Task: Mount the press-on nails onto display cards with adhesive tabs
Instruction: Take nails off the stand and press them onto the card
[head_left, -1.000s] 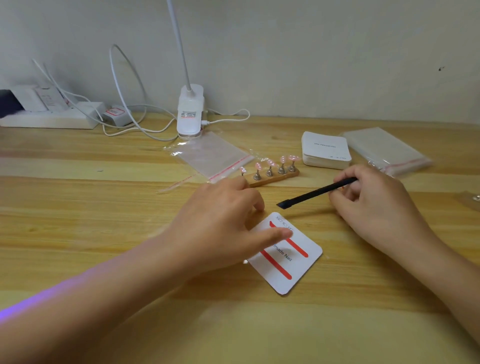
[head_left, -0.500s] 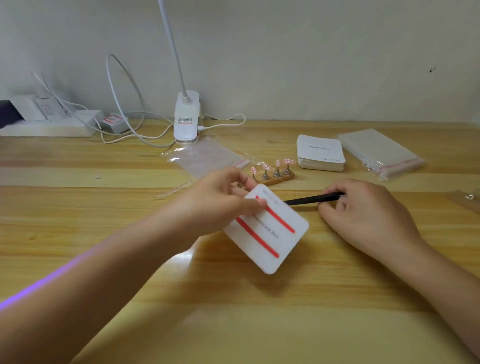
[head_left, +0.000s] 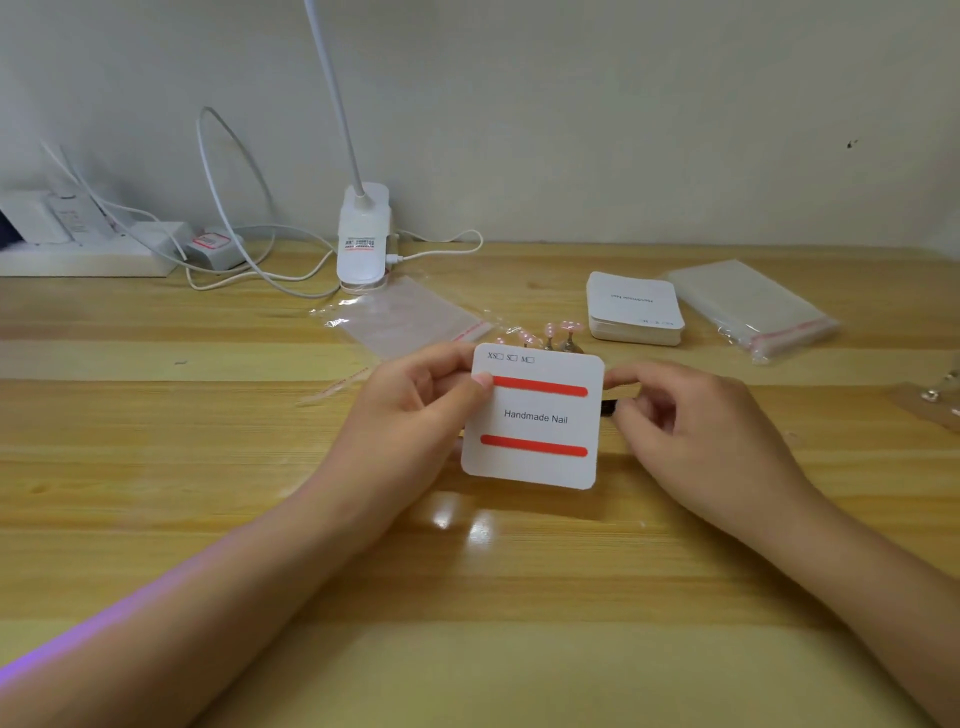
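A person's left hand (head_left: 415, 410) pinches a white display card (head_left: 535, 418) by its left edge, thumb on the face beside the upper of two red adhesive strips (head_left: 540, 387), and holds it upright above the wooden table (head_left: 156, 467) at centre. The right hand (head_left: 685, 431) hovers at the card's right edge, fingers curled round a thin black tool (head_left: 607, 407) of which only a short end shows; whether a fingertip also touches the card cannot be told.

The card looks light and stiff enough to keep flat from a one-sided pinch, though thin stock would crease under a hard squeeze. Its bare margins are the sensible places to hold, clear of the strips. Just beyond the card's far edge, pink press-on nails (head_left: 570, 327) stand on small stands; they appear tiny, glossy and easily knocked over. Farther right lie a stack of cards (head_left: 634, 306) and a pile of clear bags (head_left: 748, 306).
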